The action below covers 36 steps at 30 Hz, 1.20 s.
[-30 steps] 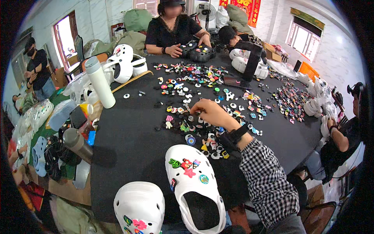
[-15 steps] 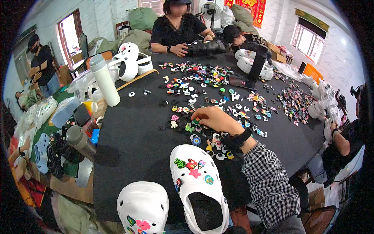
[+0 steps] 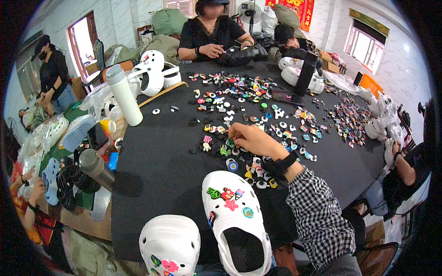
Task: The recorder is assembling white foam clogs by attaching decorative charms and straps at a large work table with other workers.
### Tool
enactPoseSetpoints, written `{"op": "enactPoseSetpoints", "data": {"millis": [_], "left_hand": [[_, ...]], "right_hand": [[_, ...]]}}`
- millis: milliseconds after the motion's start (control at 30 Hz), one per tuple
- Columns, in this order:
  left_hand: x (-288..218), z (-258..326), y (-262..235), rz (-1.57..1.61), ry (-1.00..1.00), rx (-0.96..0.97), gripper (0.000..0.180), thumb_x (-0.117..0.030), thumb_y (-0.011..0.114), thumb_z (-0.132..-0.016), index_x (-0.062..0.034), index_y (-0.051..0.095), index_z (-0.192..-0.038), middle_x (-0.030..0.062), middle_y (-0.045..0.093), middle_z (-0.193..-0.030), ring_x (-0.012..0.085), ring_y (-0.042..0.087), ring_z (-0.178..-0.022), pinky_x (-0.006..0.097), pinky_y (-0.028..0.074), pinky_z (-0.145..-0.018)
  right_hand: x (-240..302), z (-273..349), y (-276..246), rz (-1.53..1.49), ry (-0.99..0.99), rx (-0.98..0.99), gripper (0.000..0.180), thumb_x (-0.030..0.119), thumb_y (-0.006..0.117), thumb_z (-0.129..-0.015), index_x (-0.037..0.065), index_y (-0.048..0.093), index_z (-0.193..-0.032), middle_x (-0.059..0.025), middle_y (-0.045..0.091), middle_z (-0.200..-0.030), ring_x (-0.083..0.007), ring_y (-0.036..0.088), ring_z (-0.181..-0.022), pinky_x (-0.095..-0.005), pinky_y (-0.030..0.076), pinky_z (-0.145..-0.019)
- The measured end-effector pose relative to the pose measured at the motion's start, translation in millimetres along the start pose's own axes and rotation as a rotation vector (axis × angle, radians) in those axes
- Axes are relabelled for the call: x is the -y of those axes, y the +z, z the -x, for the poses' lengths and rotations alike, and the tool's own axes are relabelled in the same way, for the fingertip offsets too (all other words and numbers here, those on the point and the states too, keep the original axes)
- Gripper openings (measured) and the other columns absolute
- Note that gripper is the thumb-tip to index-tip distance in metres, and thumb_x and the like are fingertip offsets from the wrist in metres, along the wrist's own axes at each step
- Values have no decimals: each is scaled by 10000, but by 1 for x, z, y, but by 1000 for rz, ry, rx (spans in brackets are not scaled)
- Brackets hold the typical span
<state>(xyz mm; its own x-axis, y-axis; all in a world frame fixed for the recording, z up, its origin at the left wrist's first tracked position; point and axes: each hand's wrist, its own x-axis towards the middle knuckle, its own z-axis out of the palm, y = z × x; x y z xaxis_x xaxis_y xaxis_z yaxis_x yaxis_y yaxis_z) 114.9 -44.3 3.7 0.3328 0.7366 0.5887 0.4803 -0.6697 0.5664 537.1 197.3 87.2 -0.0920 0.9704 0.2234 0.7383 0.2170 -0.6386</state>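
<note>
My right hand (image 3: 255,139) reaches in from the lower right over the loose shoe charms, thumb and fingers pinched on a small green shoe charm (image 3: 231,142), partly hidden by the fingers. Beside the fingertips lie a green animal-like charm (image 3: 224,150), a white hand-shaped charm (image 3: 206,146) and a round blue charm (image 3: 232,165). Nearer to me a white clog (image 3: 246,184) points away, several colourful charms set in its upper. To its left stands a second white clog (image 3: 169,234), turned the other way, with a pink flower charm among others. My left hand is out of view.
Charm piles (image 3: 239,85) spread over the black tabletop (image 3: 156,152). At left are a white bottle (image 3: 124,94), a grey tumbler (image 3: 95,166) and more clogs. A black stand (image 3: 305,76) rises at the back right. Co-workers sit across and at right; another stands far left.
My right hand stays at nearly the same spot, its fingers drawn a little closer together. The co-worker across has raised a hand from the black shoe. The person at far left has shifted.
</note>
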Motion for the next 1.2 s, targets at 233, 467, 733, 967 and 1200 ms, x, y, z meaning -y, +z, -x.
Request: {"op": "enactPoseSetpoints", "data": {"millis": [233,467,733,967,1200], "left_hand": [[-4,1,0,152,-205,-41,324,-197,546,-933,45,525,-1147,136,551,-1092,226,500,-847,349,410,-767],[-18,2,3,344,-443,-82,401,-279,575,-917,27,518,-1170,120,554,-1099,200,498,-855,335,407,-757],[-30,0,-1,499,-717,-147,479,-360,604,-902,8,511,-1194,104,558,-1106,174,496,-864,322,404,-747],[-29,-37,4,618,-539,-97,421,-355,604,-919,47,580,-1045,23,588,-837,101,464,-702,277,365,-608],[-37,-49,-2,774,-594,-64,358,-283,630,-913,39,574,-1060,-3,561,-813,80,418,-665,248,328,-586]], "right_hand": [[-6,-1,10,269,-133,-29,136,83,613,-779,51,603,-911,-136,583,-875,-327,607,-876,-408,503,-765],[-13,3,-3,141,-40,-118,118,90,598,-793,22,593,-889,-165,606,-865,-325,603,-822,-408,490,-735],[-16,-1,16,392,-255,-170,144,92,619,-758,96,654,-897,-137,575,-908,-339,575,-891,-429,464,-820],[-25,-11,-2,443,-241,-15,174,82,657,-719,39,601,-878,-153,582,-869,-351,559,-900,-423,458,-805],[-1,-7,15,259,-167,-66,146,34,623,-756,-3,538,-869,-158,600,-732,-320,607,-715,-384,469,-656]]}}
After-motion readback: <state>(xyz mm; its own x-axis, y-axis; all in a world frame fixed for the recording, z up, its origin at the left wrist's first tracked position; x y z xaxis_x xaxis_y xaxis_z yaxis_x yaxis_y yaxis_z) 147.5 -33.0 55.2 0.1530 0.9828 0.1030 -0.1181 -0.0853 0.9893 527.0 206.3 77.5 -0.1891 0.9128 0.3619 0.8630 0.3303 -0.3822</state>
